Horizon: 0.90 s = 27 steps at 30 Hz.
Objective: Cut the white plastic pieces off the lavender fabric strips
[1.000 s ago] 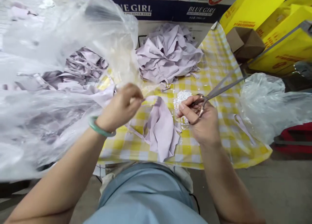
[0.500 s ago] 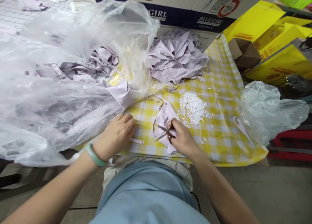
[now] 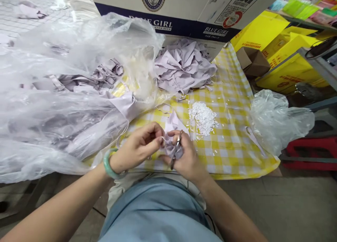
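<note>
My right hand (image 3: 185, 158) is closed around a pair of scissors (image 3: 176, 150), its fingers over a pale lilac fabric piece (image 3: 173, 124) on the table. Close beside it, my left hand (image 3: 142, 143) pinches a thin light strap (image 3: 163, 139) that seems to belong to this piece. The strap's far end is hidden between the hands. Just right of the fabric lies a heap of small white clippings (image 3: 204, 117). Farther back is a crumpled pile of lilac fabric pieces (image 3: 185, 66).
A large clear plastic bag (image 3: 65, 129) with lilac fabric inside spreads over the left. Behind stands a beer carton (image 3: 179, 10). A yellow checked tablecloth (image 3: 231, 140) covers the table. At right are a crumpled clear bag (image 3: 279, 119), a loose strap (image 3: 255, 141) and yellow boxes (image 3: 259, 31).
My left hand has moved right from the bag's edge to meet my right hand and now pinches the strap. The scissors have turned from pointing left to lying upright in my grip.
</note>
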### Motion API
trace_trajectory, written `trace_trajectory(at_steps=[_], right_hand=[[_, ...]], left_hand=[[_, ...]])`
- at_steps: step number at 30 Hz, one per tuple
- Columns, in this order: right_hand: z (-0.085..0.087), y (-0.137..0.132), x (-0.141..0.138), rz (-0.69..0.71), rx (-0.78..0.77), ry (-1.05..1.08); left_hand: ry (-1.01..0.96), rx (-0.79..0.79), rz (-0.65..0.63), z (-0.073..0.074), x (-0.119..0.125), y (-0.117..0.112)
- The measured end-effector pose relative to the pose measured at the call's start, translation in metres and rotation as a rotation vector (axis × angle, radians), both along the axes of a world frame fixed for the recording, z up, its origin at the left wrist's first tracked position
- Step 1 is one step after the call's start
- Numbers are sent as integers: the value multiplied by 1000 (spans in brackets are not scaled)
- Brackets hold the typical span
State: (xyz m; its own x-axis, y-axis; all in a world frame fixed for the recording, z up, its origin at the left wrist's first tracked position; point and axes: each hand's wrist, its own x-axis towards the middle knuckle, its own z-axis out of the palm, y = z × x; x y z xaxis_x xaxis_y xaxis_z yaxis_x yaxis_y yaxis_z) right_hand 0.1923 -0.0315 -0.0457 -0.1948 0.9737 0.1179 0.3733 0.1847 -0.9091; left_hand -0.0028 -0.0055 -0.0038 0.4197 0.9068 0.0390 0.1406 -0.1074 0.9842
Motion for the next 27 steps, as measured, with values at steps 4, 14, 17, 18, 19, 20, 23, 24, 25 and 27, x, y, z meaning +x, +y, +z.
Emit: trace_trajectory(at_steps=[4, 14, 17, 18, 19, 20, 23, 24, 25, 27], right_hand=[[6, 16, -16, -85, -79, 126], [33, 56, -9, 151, -182, 322], [20, 54, -22, 129, -268, 395], [16, 51, -28, 121, -304, 430], [11, 47, -33, 115, -336, 467], [7, 43, -38, 109, -358, 497], [1, 32, -43, 95, -375, 499], [1, 30, -40, 100, -372, 468], [2, 29, -35, 105, -369, 430], [7, 29, -16, 103, -355, 374]], left_hand=[[-223, -476, -11, 12, -17, -1], [-1, -199, -122, 23, -17, -5], [49, 42, 34, 29, -7, -3], [50, 104, 89, 29, -3, -1], [39, 151, 135, 28, 2, 1], [19, 175, 167, 26, 6, 3], [-139, 79, 226, 15, 22, 12], [-218, 3, 246, 11, 27, 14], [-288, -70, 270, 7, 31, 16], [-352, -151, 307, 0, 39, 19]])
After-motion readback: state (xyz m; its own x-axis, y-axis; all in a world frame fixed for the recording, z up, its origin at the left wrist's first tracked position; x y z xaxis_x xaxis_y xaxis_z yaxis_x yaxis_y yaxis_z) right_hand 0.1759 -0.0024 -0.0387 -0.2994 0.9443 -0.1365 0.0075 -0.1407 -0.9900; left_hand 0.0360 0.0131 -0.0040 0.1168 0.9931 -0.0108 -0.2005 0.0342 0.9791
